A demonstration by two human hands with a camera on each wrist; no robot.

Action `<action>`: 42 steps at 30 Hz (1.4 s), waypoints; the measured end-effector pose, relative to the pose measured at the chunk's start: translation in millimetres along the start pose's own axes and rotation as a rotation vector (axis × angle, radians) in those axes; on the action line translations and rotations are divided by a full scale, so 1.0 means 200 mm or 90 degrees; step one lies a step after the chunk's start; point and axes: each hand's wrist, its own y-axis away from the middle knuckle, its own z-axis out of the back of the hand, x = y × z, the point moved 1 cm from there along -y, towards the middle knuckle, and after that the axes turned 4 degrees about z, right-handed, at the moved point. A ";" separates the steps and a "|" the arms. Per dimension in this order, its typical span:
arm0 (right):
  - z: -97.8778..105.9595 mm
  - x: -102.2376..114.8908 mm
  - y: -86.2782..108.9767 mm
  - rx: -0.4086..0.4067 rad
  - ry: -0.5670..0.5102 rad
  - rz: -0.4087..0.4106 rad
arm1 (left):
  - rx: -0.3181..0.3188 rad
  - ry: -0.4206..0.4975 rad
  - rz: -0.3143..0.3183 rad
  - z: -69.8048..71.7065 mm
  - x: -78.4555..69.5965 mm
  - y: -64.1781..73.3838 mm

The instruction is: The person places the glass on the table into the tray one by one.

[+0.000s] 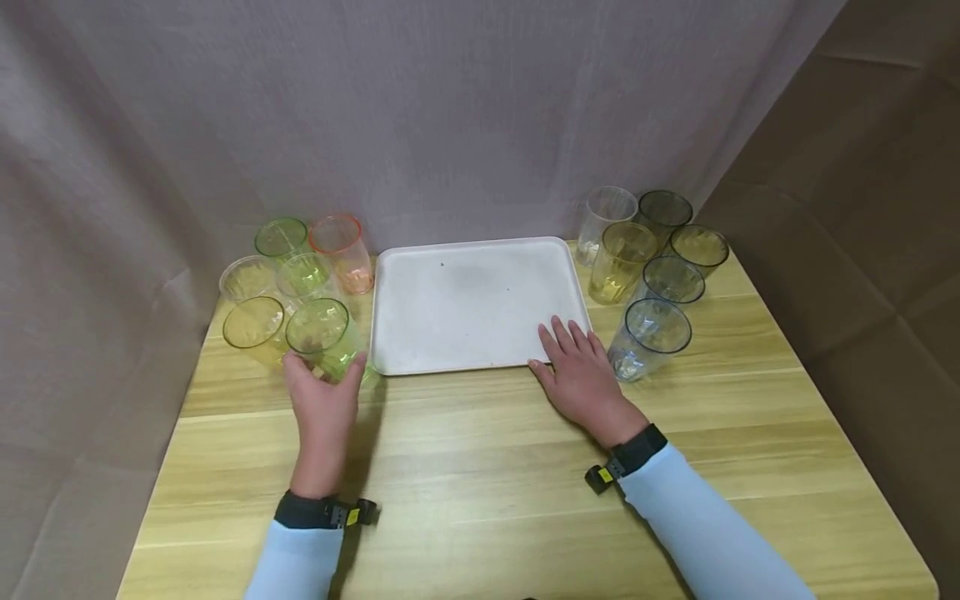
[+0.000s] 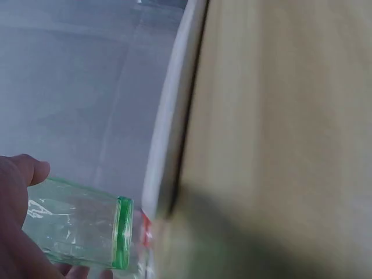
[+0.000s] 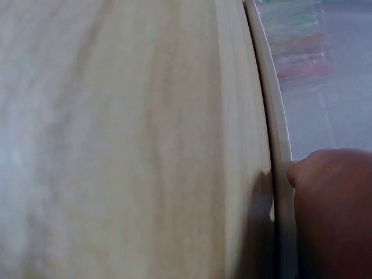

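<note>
My left hand (image 1: 324,408) grips a clear green plastic cup (image 1: 318,327) near the tray's left front corner. In the left wrist view, thumb and fingers lie on opposite sides of the green cup (image 2: 75,224), its thick green base close over the table. My right hand (image 1: 581,375) rests with spread fingers on the right front corner of a white rectangular tray (image 1: 472,308); in the right wrist view its thumb (image 3: 331,174) is at the tray's rim (image 3: 273,87). A bluish cup (image 1: 648,342) stands just right of that hand.
At left stand a yellow cup (image 1: 253,323), a red-rimmed cup (image 1: 345,250), another green cup (image 1: 281,237) and clear ones. At right stand an amber cup (image 1: 618,267), a dark cup (image 1: 665,208) and several others. A grey curtain (image 1: 465,117) hangs behind the wooden table (image 1: 480,467).
</note>
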 end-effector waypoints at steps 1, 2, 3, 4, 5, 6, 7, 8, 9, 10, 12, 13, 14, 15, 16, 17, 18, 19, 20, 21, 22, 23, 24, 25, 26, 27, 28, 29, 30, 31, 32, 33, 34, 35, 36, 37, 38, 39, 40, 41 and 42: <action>0.00 0.00 0.00 -0.001 0.000 0.000 | 0.009 0.005 -0.005 -0.02 -0.02 -0.01; 0.00 0.00 0.00 -0.002 0.000 0.000 | 0.019 0.012 -0.011 -0.04 -0.03 -0.02; 0.00 0.00 0.00 -0.002 0.001 0.000 | 0.029 0.016 -0.016 -0.06 -0.05 -0.03; 0.00 0.00 0.00 -0.002 0.001 0.000 | 0.038 0.013 -0.022 -0.08 -0.07 -0.04; 0.00 0.00 0.00 -0.001 0.001 0.000 | 0.046 0.012 -0.029 -0.11 -0.08 -0.05; -0.01 -0.01 0.00 -0.001 0.002 0.001 | 0.055 0.010 -0.033 -0.14 -0.10 -0.07; -0.01 -0.01 0.00 -0.001 0.002 0.000 | 0.063 0.006 -0.037 -0.17 -0.11 -0.08; 0.00 -0.01 0.00 0.000 0.002 -0.001 | 0.070 0.004 -0.040 -0.21 -0.12 -0.11; 0.00 -0.01 0.00 -0.001 0.002 -0.002 | 0.076 -0.002 -0.041 -0.24 -0.12 -0.13; 0.00 -0.01 0.00 0.000 0.001 -0.003 | 0.082 -0.008 -0.044 -0.28 -0.12 -0.16; 0.00 0.00 0.00 0.002 0.000 -0.004 | 0.094 -0.014 -0.045 -0.34 -0.12 -0.21; 0.00 0.00 0.00 0.003 0.000 -0.005 | 0.097 -0.019 -0.046 -0.38 -0.11 -0.24; 0.00 0.00 -0.01 0.005 -0.001 -0.005 | 0.100 -0.024 -0.048 -0.40 -0.10 -0.27; 0.00 0.00 -0.01 0.007 -0.002 -0.004 | 0.102 -0.027 -0.049 -0.43 -0.10 -0.29; -0.01 0.00 -0.01 0.008 -0.002 -0.003 | 0.102 -0.030 -0.052 -0.46 -0.10 -0.32; -0.01 0.00 -0.01 0.010 -0.003 -0.003 | 0.101 -0.036 -0.053 -0.48 -0.10 -0.34; -0.01 0.00 -0.01 0.010 -0.004 -0.003 | 0.101 -0.041 -0.053 -0.50 -0.10 -0.36; -0.01 0.00 -0.01 0.011 -0.003 -0.003 | 0.100 -0.044 -0.057 -0.53 -0.11 -0.38; 0.00 0.00 -0.01 0.011 -0.003 -0.004 | 0.099 -0.046 -0.058 -0.55 -0.11 -0.40; 0.00 0.01 0.00 0.010 -0.003 -0.005 | 0.098 -0.048 -0.062 -0.57 -0.12 -0.42; 0.00 0.01 0.00 0.010 -0.003 -0.005 | 0.097 -0.051 -0.066 -0.59 -0.13 -0.45; 0.00 0.01 0.00 0.009 -0.004 -0.005 | 0.097 -0.052 -0.067 -0.61 -0.14 -0.47; 0.00 0.01 0.00 0.008 -0.004 -0.006 | 0.097 -0.050 -0.069 -0.63 -0.15 -0.49; 0.00 0.01 0.00 0.006 -0.004 -0.006 | 0.097 -0.049 -0.070 -0.64 -0.15 -0.51; 0.00 0.01 -0.01 0.006 -0.006 -0.005 | 0.096 -0.051 -0.065 -0.66 -0.16 -0.52; 0.00 0.01 -0.01 0.005 -0.007 -0.004 | 0.097 -0.051 -0.061 -0.67 -0.17 -0.54; -0.01 0.01 -0.01 0.005 -0.007 -0.003 | 0.097 -0.056 -0.055 -0.68 -0.17 -0.55; -0.01 0.01 -0.01 0.005 -0.007 -0.003 | 0.097 -0.060 -0.049 -0.70 -0.17 -0.56; 0.00 0.01 -0.01 0.005 -0.007 -0.003 | 0.095 -0.065 -0.045 -0.71 -0.18 -0.57; 0.00 0.01 -0.01 0.004 -0.007 -0.003 | 0.095 -0.072 -0.039 -0.72 -0.18 -0.58; -0.01 0.01 -0.01 0.004 -0.007 -0.002 | 0.095 -0.077 -0.039 -0.73 -0.18 -0.59; -0.01 0.01 -0.01 0.003 -0.007 -0.002 | 0.096 -0.081 -0.040 -0.74 -0.18 -0.60; -0.01 0.01 -0.01 0.002 -0.007 -0.002 | 0.096 -0.087 -0.040 -0.76 -0.17 -0.61; -0.01 0.01 -0.01 0.001 -0.006 -0.003 | 0.096 -0.090 -0.042 -0.77 -0.17 -0.62; -0.01 0.00 -0.01 0.001 -0.006 -0.003 | 0.094 -0.092 -0.044 -0.78 -0.17 -0.62; -0.01 0.00 -0.01 0.001 -0.006 -0.003 | 0.092 -0.094 -0.044 -0.79 -0.17 -0.63; -0.01 0.00 -0.01 0.001 -0.006 -0.003 | 0.089 -0.095 -0.047 -0.79 -0.17 -0.64; -0.01 0.00 -0.01 0.001 -0.005 -0.003 | 0.086 -0.098 -0.046 -0.80 -0.17 -0.64; -0.01 0.00 0.00 0.001 -0.006 -0.003 | 0.082 -0.100 -0.045 -0.80 -0.17 -0.64; -0.01 0.00 0.00 0.000 -0.006 -0.004 | 0.077 -0.101 -0.048 -0.81 -0.17 -0.65; -0.01 0.00 0.00 -0.001 -0.007 -0.003 | 0.073 -0.102 -0.050 -0.81 -0.17 -0.65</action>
